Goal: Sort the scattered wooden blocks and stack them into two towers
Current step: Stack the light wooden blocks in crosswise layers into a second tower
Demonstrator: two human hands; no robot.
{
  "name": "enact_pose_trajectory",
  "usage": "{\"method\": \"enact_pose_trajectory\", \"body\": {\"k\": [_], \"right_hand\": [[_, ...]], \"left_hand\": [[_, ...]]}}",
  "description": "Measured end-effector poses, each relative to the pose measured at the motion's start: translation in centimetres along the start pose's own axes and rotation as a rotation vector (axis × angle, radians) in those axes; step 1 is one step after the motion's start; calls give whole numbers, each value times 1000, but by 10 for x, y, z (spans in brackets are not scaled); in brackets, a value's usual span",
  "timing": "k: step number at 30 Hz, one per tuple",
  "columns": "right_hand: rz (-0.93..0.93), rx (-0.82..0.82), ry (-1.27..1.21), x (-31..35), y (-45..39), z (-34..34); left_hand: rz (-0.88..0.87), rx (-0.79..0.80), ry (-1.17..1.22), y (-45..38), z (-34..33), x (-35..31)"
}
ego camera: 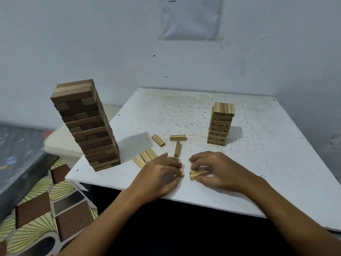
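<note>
Head view: pale tower, printed numbers 45, 30, 22.

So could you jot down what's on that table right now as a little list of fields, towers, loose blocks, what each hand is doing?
surface: white table
dark tower: tall, dark brown blocks, at the table's left edge
light tower: shorter, pale numbered blocks, on the right
loose blocks: row of pale blocks lying side by side; three single pale blocks behind the hands
left hand: fingers curled on a pale block
right hand: pinching a few pale blocks
</note>
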State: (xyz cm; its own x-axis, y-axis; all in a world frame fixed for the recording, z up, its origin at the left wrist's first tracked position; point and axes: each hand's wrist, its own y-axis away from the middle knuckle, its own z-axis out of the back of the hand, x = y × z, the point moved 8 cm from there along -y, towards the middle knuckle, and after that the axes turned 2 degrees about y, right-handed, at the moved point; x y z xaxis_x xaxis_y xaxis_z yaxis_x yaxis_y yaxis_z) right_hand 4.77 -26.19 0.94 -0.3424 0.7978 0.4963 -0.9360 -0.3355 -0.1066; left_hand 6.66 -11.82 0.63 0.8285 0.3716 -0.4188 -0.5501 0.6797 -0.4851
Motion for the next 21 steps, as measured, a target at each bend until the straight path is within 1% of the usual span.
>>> {"method": "enact_pose_trajectory", "body": {"k": [5, 8, 9, 11, 13, 15, 18, 21], "right_hand": [[-59, 45, -151, -12, 19, 6], [-111, 48, -238, -17, 29, 9], [-123, 25, -261, -18, 32, 11], [-156, -72, -271, -26, 35, 19], [-236, -183, -270, -38, 40, 28], [-323, -256, -281, -49, 44, 32], [-396, -305, -359, -55, 48, 27], [-421, -317, -341, -51, 47, 23]], "left_hand": [[-55, 47, 155, 0, -8, -16], [-46, 52, 225, -3, -12, -20], [-37, 49, 239, -5, -13, -20], [-19, 40, 249, -9, -15, -20], [5, 22, 254, -13, -18, -17], [45, 1, 279, -16, -20, -13], [57, -8, 297, -20, -24, -13], [64, 8, 309, -24, -27, -15]]}}
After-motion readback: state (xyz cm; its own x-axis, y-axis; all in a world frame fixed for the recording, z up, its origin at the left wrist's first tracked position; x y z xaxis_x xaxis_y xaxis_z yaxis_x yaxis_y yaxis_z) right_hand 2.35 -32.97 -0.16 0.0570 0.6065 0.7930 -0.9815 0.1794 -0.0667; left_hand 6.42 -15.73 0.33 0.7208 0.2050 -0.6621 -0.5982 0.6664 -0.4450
